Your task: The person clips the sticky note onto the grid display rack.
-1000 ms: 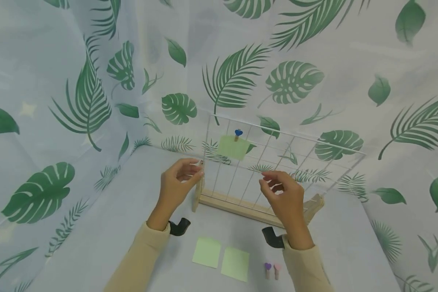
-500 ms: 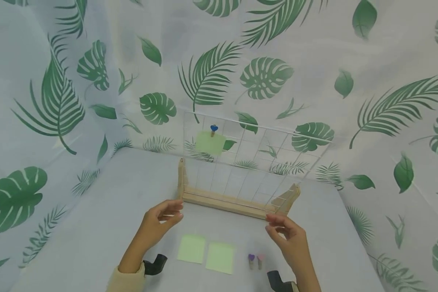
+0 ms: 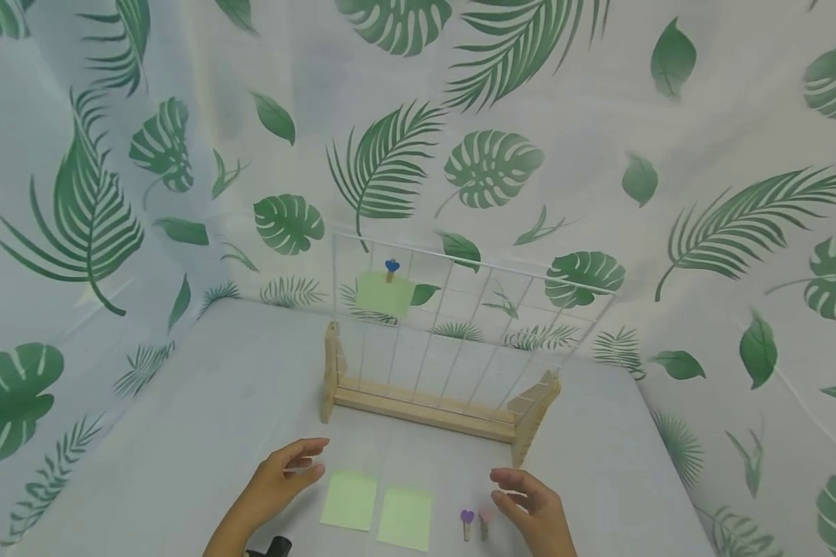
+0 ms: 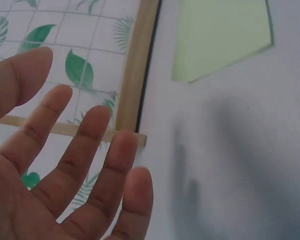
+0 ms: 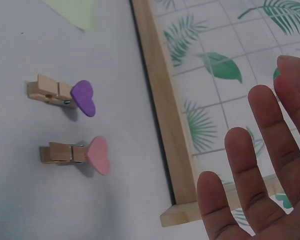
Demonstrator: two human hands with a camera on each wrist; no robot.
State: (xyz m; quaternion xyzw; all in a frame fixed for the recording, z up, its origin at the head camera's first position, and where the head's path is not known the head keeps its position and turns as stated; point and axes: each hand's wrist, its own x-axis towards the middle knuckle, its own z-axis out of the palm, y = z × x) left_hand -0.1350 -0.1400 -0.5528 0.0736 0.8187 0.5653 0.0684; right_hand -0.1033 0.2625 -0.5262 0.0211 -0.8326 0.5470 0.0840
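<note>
My left hand (image 3: 279,481) hovers left of two green sticky notes, its fingers loosely bent and holding nothing. The left note (image 3: 349,500) and the right note (image 3: 405,518) lie side by side on the table. Near two small wooden clothespins, my right hand (image 3: 535,510) also holds nothing, fingers relaxed. One clothespin has a purple heart (image 5: 83,98), the other a pink heart (image 5: 98,155). Behind them stands a white wire grid (image 3: 453,340) in a wooden base (image 3: 425,415). A blue-heart clothespin (image 3: 392,270) clips another green note (image 3: 385,294) onto the grid's upper left.
The white table (image 3: 237,387) meets a leaf-printed curtain (image 3: 571,93) at the back and sides. The base's wooden end supports, left (image 3: 330,371) and right (image 3: 535,414), stick up at both ends of the grid.
Both hands have drawn back from the grid toward the table's near side, coming down beside the notes and clothespins. The head view has shifted, while the clipped note stays on the grid.
</note>
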